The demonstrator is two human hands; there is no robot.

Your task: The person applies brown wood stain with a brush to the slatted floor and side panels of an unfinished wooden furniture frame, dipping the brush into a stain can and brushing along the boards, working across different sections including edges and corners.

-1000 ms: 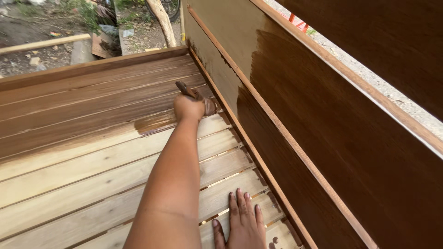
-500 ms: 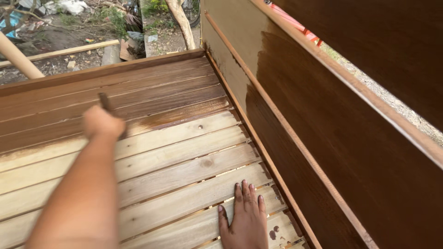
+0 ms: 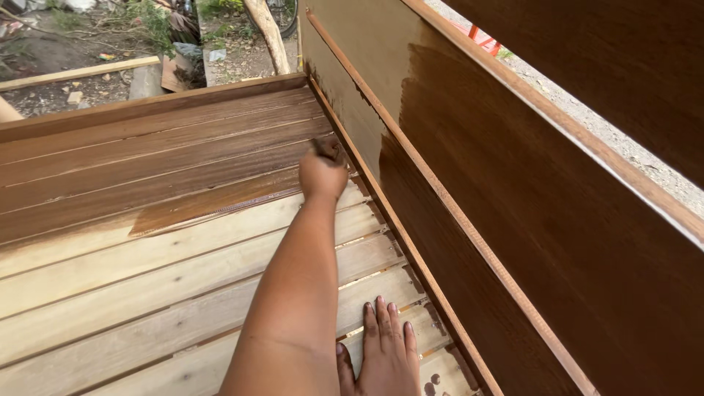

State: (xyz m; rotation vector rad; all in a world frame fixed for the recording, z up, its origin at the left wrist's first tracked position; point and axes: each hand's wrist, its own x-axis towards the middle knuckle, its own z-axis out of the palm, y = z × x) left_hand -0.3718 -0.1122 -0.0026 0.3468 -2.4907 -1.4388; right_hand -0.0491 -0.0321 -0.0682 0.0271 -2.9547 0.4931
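The left hand (image 3: 321, 176) is closed in a fist-like grip around a small dark paintbrush (image 3: 327, 149). Only the brush's dark, stain-soaked end shows above the knuckles, and it touches the slatted wooden deck of long planks (image 3: 147, 257) close to its right edge. The brush sits right at the border between colours: the planks on its far side are coated in a wet-looking dark brown stain (image 3: 161, 158), while the planks nearer the person are bare, pale wood. A ragged brown streak runs leftward from the hand along one half-coated plank. The left forearm stretches from the bottom of the view straight up to that spot. The right hand (image 3: 383, 350) holds nothing: it lies flat, palm down with fingers together, on the pale planks at the near right corner, just beside the upright board. A few dark drips mark the wood next to it. Along the right of the deck rises a tall upright plywood side panel (image 3: 513, 220) with thin wooden battens crossing it. Most of it is stained deep brown, and an unstained tan patch is left at its far upper end. Beyond the far edge of the deck lies bare ground with scraps of timber (image 3: 81, 72), rubble and some green weeds.
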